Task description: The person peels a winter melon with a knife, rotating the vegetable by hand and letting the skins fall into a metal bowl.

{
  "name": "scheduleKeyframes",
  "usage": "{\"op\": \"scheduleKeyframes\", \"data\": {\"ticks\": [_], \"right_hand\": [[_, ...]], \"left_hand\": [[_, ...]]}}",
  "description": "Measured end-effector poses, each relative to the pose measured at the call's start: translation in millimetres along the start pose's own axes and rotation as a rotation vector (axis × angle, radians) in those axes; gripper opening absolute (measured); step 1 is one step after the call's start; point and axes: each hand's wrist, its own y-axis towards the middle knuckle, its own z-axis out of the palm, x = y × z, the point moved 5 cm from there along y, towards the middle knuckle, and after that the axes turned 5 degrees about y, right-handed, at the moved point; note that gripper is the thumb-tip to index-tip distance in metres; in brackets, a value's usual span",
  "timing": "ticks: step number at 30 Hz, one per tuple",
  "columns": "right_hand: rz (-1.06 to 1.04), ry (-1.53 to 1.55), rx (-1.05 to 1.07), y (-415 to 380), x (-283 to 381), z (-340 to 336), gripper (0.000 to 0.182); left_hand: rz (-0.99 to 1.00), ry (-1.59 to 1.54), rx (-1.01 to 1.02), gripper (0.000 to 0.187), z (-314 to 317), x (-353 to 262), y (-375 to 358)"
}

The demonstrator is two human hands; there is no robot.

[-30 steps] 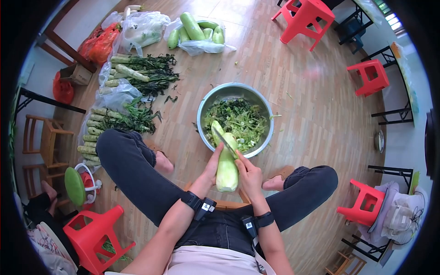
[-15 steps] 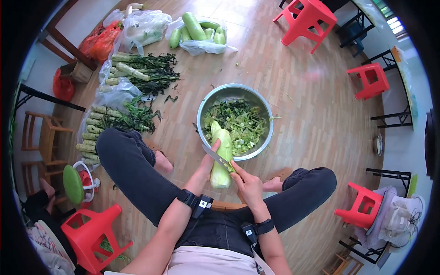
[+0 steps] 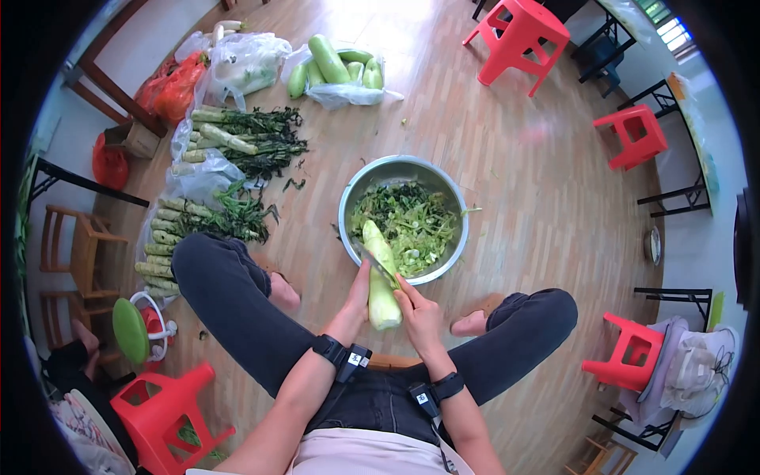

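Observation:
Slanting over the near rim of the steel bowl [image 3: 346, 237] is a long pale green celtuce stem [image 3: 385, 307], its surface mostly peeled. My left hand [image 3: 359, 291] is closed around its left side. A knife [image 3: 377, 266] lies across the stem with its blade against the surface. My right hand [image 3: 419, 315] grips the knife at the stem's right side, the handle hidden in the fingers. Green peelings [image 3: 419, 237] and dark leaf pieces fill much of the bowl.
Leafy celtuce stems [image 3: 229, 138] lie on plastic at the left. Behind them a plastic bag [image 3: 340, 93] holds several green gourds. Red stools [image 3: 522, 39] stand around the floor, one [image 3: 170, 416] near my left side. A person's foot [image 3: 83, 336] shows at far left.
The knife has slid a little down along the celtuce, and the stem has turned slightly in my left hand. My view has shifted a little, so the bowl appears lower.

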Motion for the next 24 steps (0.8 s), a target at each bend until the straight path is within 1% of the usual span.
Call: {"op": "scheduleKeyframes", "data": {"ticks": [1,2,3,4,5,6,8,9,11,12,14,15,16,18,20,21,22,23,24], "right_hand": [[0.044,0.218,-0.047,1,-13,3,0.034],[0.035,0.220,-0.054,3,-24,1,0.034],[0.261,0.520,0.012,7,-33,-2,0.035],[0.483,0.817,0.084,7,-38,1,0.036],[0.470,0.826,0.007,6,-34,-5,0.034],[0.442,0.829,0.001,8,-30,-6,0.034],[0.280,0.526,-0.087,7,-26,-19,0.039],[0.252,0.528,-0.097,7,-31,-20,0.039],[0.257,0.343,-0.060,8,-43,-18,0.044],[0.241,0.345,-0.060,9,-27,-24,0.044],[0.110,0.136,-0.034,6,21,-42,0.048],[0.079,0.135,-0.066,7,23,-45,0.047],[0.061,0.142,-0.067,11,19,-42,0.047],[0.230,0.032,-0.112,22,-15,-30,0.046],[0.224,0.038,-0.107,30,-81,2,0.048],[0.183,0.025,-0.168,29,-103,15,0.050],[0.138,0.018,-0.226,37,-98,16,0.052],[0.114,0.030,-0.223,48,-95,17,0.052],[0.176,0.021,-0.172,50,-84,11,0.053]], "left_hand": [[0.005,0.006,0.009,0.060,3,-2,-2],[-0.046,0.019,0.062,0.060,8,-3,-5],[-0.094,0.034,0.117,0.060,12,-4,-9],[-0.083,0.041,0.129,0.060,13,-6,-10],[-0.098,0.003,0.073,0.060,11,-6,-9],[-0.112,-0.034,0.021,0.061,9,-6,-6],[-0.106,-0.067,0.055,0.059,8,-7,-2],[-0.094,-0.073,0.061,0.058,7,-8,0],[-0.070,-0.076,0.073,0.058,9,-12,-1],[-0.089,-0.072,0.080,0.058,9,-12,-4],[-0.093,-0.061,0.087,0.058,9,-13,-10],[-0.100,-0.066,0.100,0.058,10,-15,-13],[-0.107,-0.070,0.114,0.059,10,-14,-15],[-0.082,-0.055,0.100,0.059,2,-12,-9],[-0.123,-0.084,0.091,0.059,3,-12,-7],[-0.113,-0.089,0.099,0.060,2,-11,-5],[-0.089,-0.080,0.107,0.060,4,-13,-7],[-0.057,-0.048,0.096,0.060,4,-13,-9],[-0.031,-0.022,0.081,0.060,3,-14,-11]]}}
